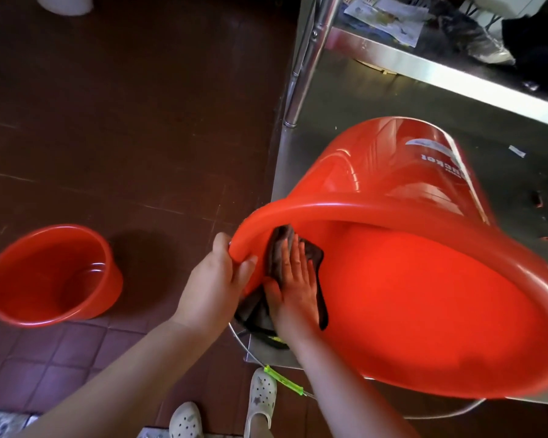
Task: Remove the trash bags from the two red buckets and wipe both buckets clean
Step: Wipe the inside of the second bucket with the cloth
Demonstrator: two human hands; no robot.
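Now big red bucket (408, 248) lies tipped on steel surface (345, 99). Your left hand (215, 279) holds rim tight. Right hand (295, 279) flat, pressing brown cloth (280, 245) on inside wall. Rub round, slowly. Small red bucket (53, 276) waits on floor (140, 121).

The single view comes from a wide-angle camera on the person's head, looking forward and steeply down, so both forearms reach up into the picture from its lower edge and the person's shoes (222, 406) show at the very bottom. It sits close over the steel tabletop (377, 99) on the right, with the brown tiled floor (133, 121) filling the left half. Straight lines bow near the edges, as such a lens makes them.
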